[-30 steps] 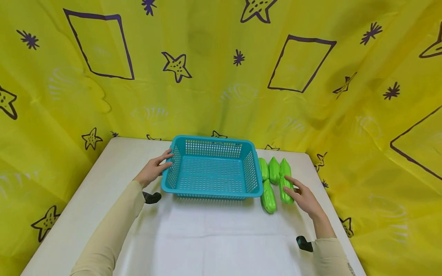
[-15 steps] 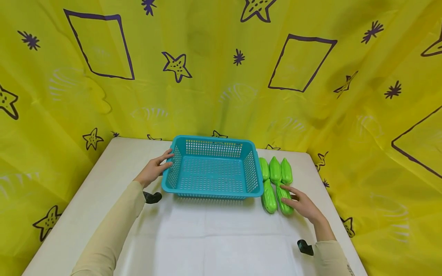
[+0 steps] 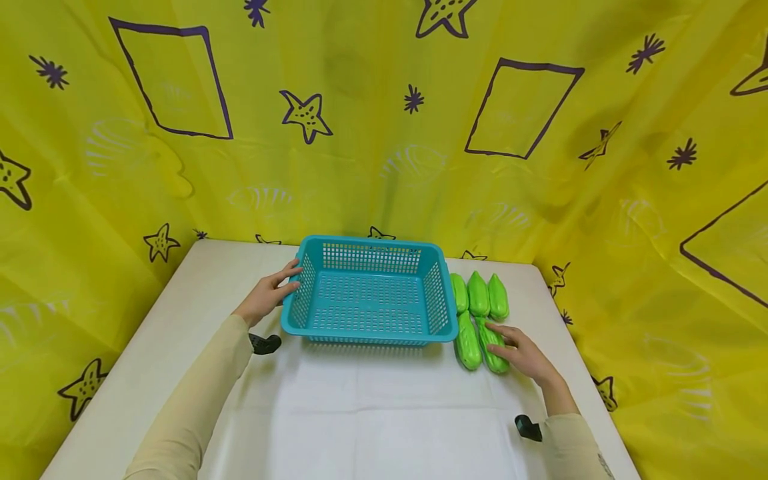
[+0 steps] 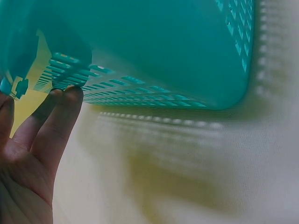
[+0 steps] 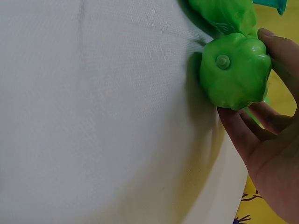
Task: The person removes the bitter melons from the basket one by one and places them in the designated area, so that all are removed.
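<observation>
A teal plastic basket (image 3: 369, 293) with perforated sides stands at the back middle of the white table. My left hand (image 3: 266, 297) rests at its left end, fingers fairly straight; in the left wrist view the fingertips touch the basket's outer wall (image 4: 154, 56). My right hand (image 3: 525, 353) holds a bright green ribbed cucumber-like vegetable (image 3: 493, 347), thumb on one side and fingers on the other; its stem end faces the right wrist camera. Beside it lies another long green vegetable (image 3: 468, 343). Several more green vegetables (image 3: 478, 293) lie behind, against the basket's right side.
The table (image 3: 360, 433) has a white cloth cover with faint creases. A yellow patterned curtain (image 3: 372, 167) encloses the back and both sides. Dark wrist-camera pieces (image 3: 528, 428) jut out near both sleeves.
My right hand has drawn its green vegetable toward the front, in line with the one beside it, then nearly stopped. The left hand and basket have not moved.
</observation>
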Demonstrator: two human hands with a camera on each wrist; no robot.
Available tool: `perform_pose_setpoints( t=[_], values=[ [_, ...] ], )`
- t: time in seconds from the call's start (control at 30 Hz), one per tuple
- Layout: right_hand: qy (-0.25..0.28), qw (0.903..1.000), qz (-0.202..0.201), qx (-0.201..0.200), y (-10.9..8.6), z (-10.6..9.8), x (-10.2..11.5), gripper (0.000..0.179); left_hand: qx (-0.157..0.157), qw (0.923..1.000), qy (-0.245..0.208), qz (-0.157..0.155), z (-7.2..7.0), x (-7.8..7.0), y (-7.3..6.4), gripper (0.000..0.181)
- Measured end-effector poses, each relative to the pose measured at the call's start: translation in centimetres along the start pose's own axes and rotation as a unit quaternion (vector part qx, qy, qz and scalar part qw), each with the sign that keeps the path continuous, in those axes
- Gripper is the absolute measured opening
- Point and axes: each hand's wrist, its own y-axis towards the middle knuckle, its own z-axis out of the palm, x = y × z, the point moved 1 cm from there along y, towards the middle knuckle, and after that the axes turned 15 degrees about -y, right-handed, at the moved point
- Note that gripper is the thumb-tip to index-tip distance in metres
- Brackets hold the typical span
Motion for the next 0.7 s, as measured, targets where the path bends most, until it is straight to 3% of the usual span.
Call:
perform_pose_setpoints(
  t=[0.4,0.53,0.7],
  values=[
    [0.034,0.9985,0.043,0.005,-0.4,-0.2,-0.2,0.056,0.011,0.9997,0.006,0.021,0.2,0.2,0.3,0.058],
    [0.011,0.9996,0.022,-0.016,-0.2,-0.2,0.7,0.055,-0.007,0.9972,0.067,0.033,0.1,-0.4,-0.3,0.056],
    [-0.056,0.994,-0.039,-0.085,0.3,-0.3,2.7,0.05,-0.033,0.9827,0.176,0.047,-0.1,-1.9,-1.3,0.056]
  ],
)
